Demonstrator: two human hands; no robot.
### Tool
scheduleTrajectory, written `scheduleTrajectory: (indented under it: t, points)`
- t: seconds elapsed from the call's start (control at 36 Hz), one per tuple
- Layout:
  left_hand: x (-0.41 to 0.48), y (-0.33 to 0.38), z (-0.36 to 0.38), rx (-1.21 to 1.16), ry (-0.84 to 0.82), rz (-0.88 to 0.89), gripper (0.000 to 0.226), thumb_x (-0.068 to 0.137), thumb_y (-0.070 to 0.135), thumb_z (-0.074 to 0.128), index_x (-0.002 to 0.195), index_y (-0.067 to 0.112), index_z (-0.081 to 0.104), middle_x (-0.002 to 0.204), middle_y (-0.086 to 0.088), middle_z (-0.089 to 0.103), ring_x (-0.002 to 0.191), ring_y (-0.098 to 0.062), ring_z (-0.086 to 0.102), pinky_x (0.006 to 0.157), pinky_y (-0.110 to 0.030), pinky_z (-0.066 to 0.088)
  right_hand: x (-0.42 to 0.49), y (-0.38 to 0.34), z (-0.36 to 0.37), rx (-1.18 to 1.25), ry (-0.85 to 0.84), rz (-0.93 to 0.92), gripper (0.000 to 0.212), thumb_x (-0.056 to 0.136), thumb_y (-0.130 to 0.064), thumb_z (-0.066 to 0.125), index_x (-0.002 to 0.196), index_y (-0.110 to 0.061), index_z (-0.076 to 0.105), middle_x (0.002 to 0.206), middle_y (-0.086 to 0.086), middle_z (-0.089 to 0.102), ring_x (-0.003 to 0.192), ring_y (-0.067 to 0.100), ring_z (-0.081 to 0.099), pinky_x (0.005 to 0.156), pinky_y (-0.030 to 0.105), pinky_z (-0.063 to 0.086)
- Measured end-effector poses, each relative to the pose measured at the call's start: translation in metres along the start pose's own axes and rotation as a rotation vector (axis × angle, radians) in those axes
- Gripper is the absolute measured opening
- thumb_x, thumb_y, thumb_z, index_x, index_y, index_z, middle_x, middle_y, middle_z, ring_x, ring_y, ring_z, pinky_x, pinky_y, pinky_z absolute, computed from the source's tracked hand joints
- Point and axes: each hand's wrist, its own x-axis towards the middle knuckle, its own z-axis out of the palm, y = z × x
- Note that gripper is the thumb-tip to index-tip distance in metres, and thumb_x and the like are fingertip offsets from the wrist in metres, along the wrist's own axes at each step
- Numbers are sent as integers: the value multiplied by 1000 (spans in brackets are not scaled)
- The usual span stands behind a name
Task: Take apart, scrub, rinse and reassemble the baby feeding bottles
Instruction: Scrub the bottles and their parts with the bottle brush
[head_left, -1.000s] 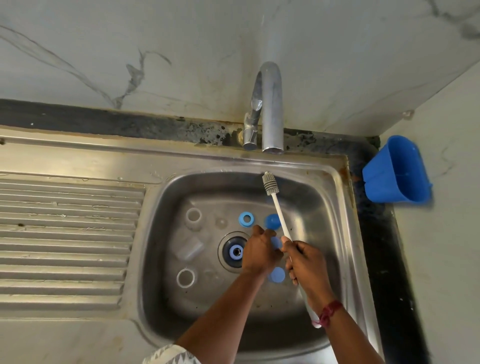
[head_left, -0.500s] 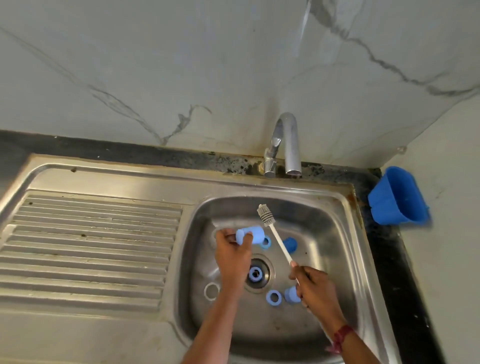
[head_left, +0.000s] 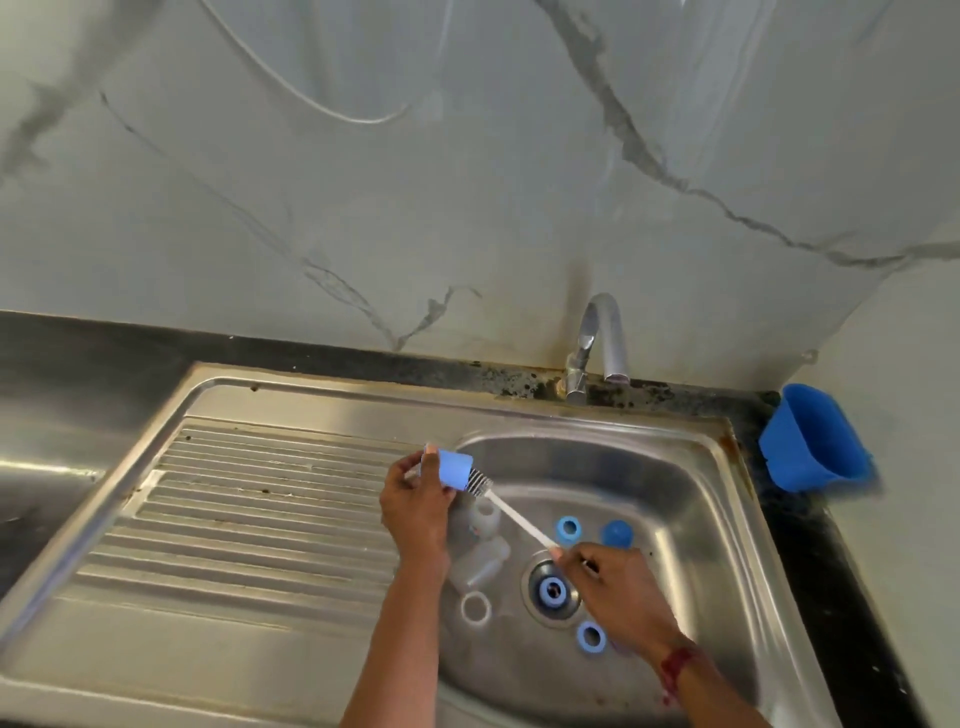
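While gripping a blue cap (head_left: 456, 469) in the left hand (head_left: 415, 506), fingers and thumb curled round its closed end, pinches the near end of a bottle brush (head_left: 519, 517) between thumb and fingertips of the right hand (head_left: 618, 587). Holds the cap on its side in the air, open mouth turned toward the right hand. Has the bristle head (head_left: 480, 482) right at that mouth, possibly partly inside, with the white handle slanting down to the right hand. Wears a red thread (head_left: 675, 665) on the right wrist.

Has the other parts lying in the sink (head_left: 701, 519) under the hands. Just right of the left wrist: a clear bottle (head_left: 483, 517) under the brush head, a second clear bottle (head_left: 480, 564) on its side nearer the body, then a pale ring (head_left: 475, 609) nearer still. Just beyond the right hand: a blue ring (head_left: 569, 529) and, beside it, a blue dome (head_left: 616, 533). Touching the left edge of the right hand in the view: a drain ring (head_left: 553, 591), blue, sitting in the drain. Just under the right wrist: a lower blue ring (head_left: 590, 636) on the basin floor.

Left of the left hand: the ribbed drainboard (head_left: 249, 509) of the steel sink, set in a dark desk (head_left: 78, 353). Well beyond both hands: a tap (head_left: 602, 343) against the veined wall (head_left: 467, 182). Far right of the right hand: a blue holder (head_left: 813, 441) on the side wall.
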Motion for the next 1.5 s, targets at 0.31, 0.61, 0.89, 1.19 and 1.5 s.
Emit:
scheduleTrajectory:
  t: [0.31, 0.61, 0.89, 1.19, 1.5]
  points:
    - [-6, 14, 0, -127, 22, -125, 29, 79, 27, 83, 68, 10, 63, 75, -12, 70, 70, -27, 66, 69, -40, 57, 7, -5, 6, -496, 477, -436, 50, 101, -50, 40, 70, -20, 65, 58, -4, 57, 48, 17, 53, 41, 28, 43]
    - [-10, 27, -1, -45, -23, 126, 10, 79, 28, 84, 81, 23, 76, 85, -7, 74, 83, -26, 72, 78, -53, 60, 5, -35, 3, -532, 410, -358, 50, 97, -50, 44, 56, -21, 51, 44, -9, 36, 38, 10, 27, 39, 18, 11]
    - [-12, 39, -19, -203, -253, 99, 9, 92, 6, 64, 98, 9, 71, 88, -4, 72, 85, -18, 68, 76, -35, 60, 14, -30, -6, -328, 60, -328, 60, 93, -68, 34, 62, -18, 48, 51, -3, 48, 51, 16, 45, 54, 37, 45]
    - [-16, 56, -7, -486, -297, 38, 14, 99, 3, 51, 98, 2, 64, 83, -6, 73, 87, -26, 68, 72, -34, 62, 12, -34, -18, -195, 262, -368, 60, 90, -72, 40, 59, -22, 54, 47, -8, 47, 44, 14, 45, 42, 30, 38]
    - [-9, 52, -7, -197, -219, 266, 21, 93, 2, 65, 103, 19, 72, 102, -5, 71, 99, -22, 65, 99, -55, 50, 17, -47, -20, -180, 95, -197, 56, 93, -53, 56, 52, -16, 48, 46, -2, 41, 45, 11, 36, 48, 23, 34]
